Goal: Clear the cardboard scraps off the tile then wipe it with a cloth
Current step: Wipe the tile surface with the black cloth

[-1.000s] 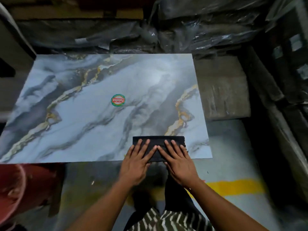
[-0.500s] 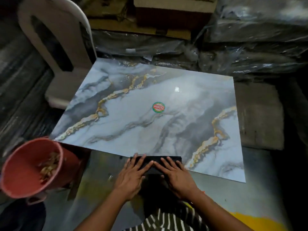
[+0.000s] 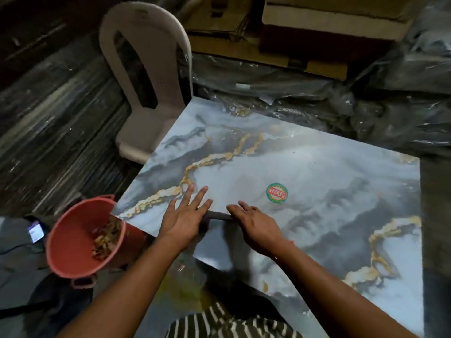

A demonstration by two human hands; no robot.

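I press my left hand (image 3: pixel 185 215) and right hand (image 3: pixel 253 223) flat, side by side, on the dark cloth (image 3: pixel 218 215), pushing evenly across the tile (image 3: pixel 317 172) with overlapping strokes.

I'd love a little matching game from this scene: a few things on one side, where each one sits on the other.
Things:
1. dark cloth
2. round sticker
3. cardboard scraps
4. plastic chair

Places:
A. inside the red bucket
B. beyond the tile's far left corner
C. under both hands
D. stuck mid-tile

Pairs: 1-C, 2-D, 3-A, 4-B
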